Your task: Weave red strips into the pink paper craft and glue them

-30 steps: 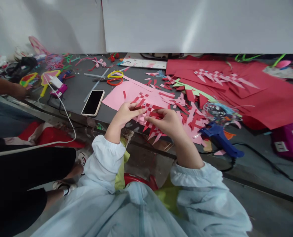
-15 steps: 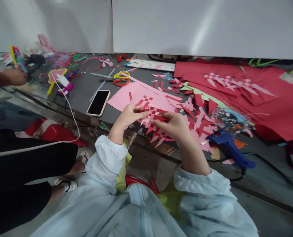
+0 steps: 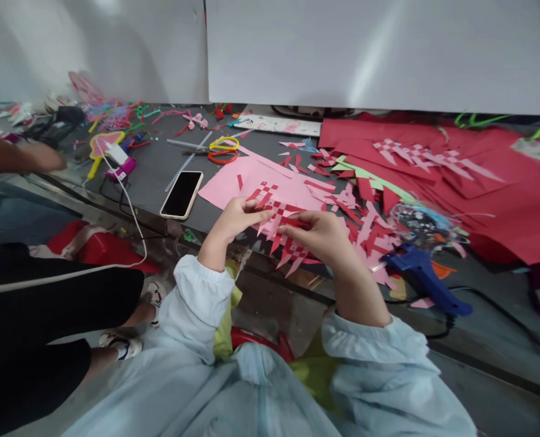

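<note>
Between my hands is a woven paper fish (image 3: 278, 210), a red and pink checkered weave with pointed strips. My left hand (image 3: 236, 223) pinches its left side between thumb and fingers. On the right, my right hand (image 3: 320, 233) grips its red strips, fingers closed. Just below hangs or lies another checkered woven piece (image 3: 296, 249) at the table's front edge; what supports it is hidden. Behind my left fingers a similar checkered piece (image 3: 266, 189) lies on a pink paper sheet (image 3: 238, 176). Cut red and pink strips (image 3: 372, 230) are heaped right of my right hand.
A phone (image 3: 182, 194) and scissors (image 3: 222, 150) lie to the left. A blue glue gun (image 3: 427, 279) with a cable is at right. Red paper sheets (image 3: 479, 200) carry several woven pieces (image 3: 434, 158). A co-worker's arm (image 3: 19, 155) reaches in at far left.
My hands stay almost still on the woven paper, with only slight finger shifts. The co-worker's hand at far left has moved, and the colourful thing with a yellow edge there is no longer visible.
</note>
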`<state>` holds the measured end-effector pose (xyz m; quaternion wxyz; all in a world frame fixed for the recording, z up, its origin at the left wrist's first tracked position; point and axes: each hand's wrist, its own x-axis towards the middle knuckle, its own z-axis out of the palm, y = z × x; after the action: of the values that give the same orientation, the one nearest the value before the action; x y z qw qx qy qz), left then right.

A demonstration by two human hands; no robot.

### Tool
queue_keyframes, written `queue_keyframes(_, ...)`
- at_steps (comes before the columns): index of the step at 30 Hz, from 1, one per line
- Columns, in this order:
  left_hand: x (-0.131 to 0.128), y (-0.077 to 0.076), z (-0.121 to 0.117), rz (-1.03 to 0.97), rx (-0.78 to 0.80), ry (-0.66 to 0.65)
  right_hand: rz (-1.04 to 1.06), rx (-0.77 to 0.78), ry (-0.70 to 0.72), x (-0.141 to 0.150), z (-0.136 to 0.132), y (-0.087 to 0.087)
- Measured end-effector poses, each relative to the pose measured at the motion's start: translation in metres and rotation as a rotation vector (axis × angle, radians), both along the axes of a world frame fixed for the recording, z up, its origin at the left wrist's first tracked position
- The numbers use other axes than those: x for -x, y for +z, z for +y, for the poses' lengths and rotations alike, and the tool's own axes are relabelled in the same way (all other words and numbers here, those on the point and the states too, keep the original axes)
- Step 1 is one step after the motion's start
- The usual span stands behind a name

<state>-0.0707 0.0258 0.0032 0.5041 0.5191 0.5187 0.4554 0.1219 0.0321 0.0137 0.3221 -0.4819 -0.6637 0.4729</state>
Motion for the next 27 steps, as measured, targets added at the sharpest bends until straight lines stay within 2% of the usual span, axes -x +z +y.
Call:
queue_keyframes(6, 0.0023, -0.0041, 0.0026, -0.034, -0.001, 0.016, -0.034, -0.044, -0.031, 0.0000, 0.0024, -0.0056)
queue_keyframes(12, 0.0009, 0.0009, 0.0030, -0.062, 0.058, 0.034, -0.021, -0.052, -0.025, 0.0004, 0.0036, -0.0062)
queue_keyframes(27, 0.0010, 0.0024, 0.0048, -0.089, 0.026, 0.056, 0.081, 0.048, 0.020, -0.0038, 0.0037, -0.0074)
